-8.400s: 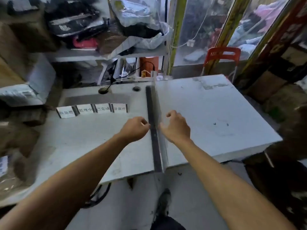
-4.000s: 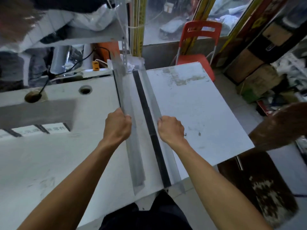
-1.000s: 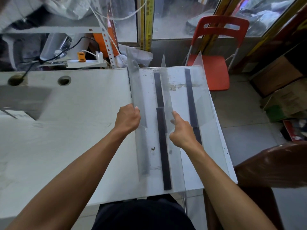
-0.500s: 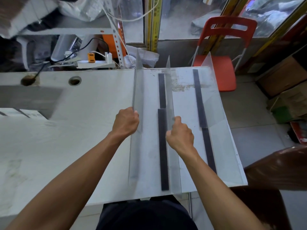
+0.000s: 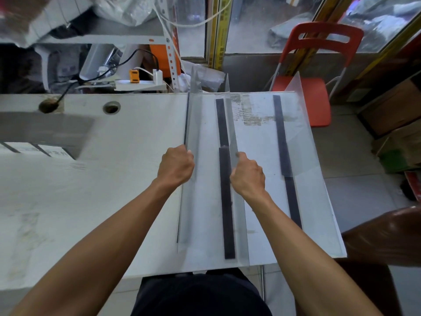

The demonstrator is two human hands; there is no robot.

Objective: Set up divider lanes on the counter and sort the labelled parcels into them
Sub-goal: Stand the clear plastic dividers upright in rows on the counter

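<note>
Three clear acrylic dividers with dark base strips stand lengthwise on the right part of the white counter [image 5: 114, 190]. My left hand [image 5: 176, 166] grips the top edge of the left divider [image 5: 193, 124]. My right hand [image 5: 247, 173] grips the top edge of the middle divider [image 5: 229, 115], beside its dark strip [image 5: 226, 201]. The right divider [image 5: 296, 133] stands near the counter's right edge, untouched. No parcels lie on the counter.
White label cards [image 5: 34, 149] lie at the counter's left. Two cable holes [image 5: 111, 107] sit near the far edge. A red folding chair [image 5: 316, 71] stands beyond the far right corner, a brown seat [image 5: 387, 238] at the right. Shelves with bags and cables fill the back left.
The left divider has been set upright and straighter, now parallel to the middle one. Both hands keep their hold; the view has shifted slightly.
</note>
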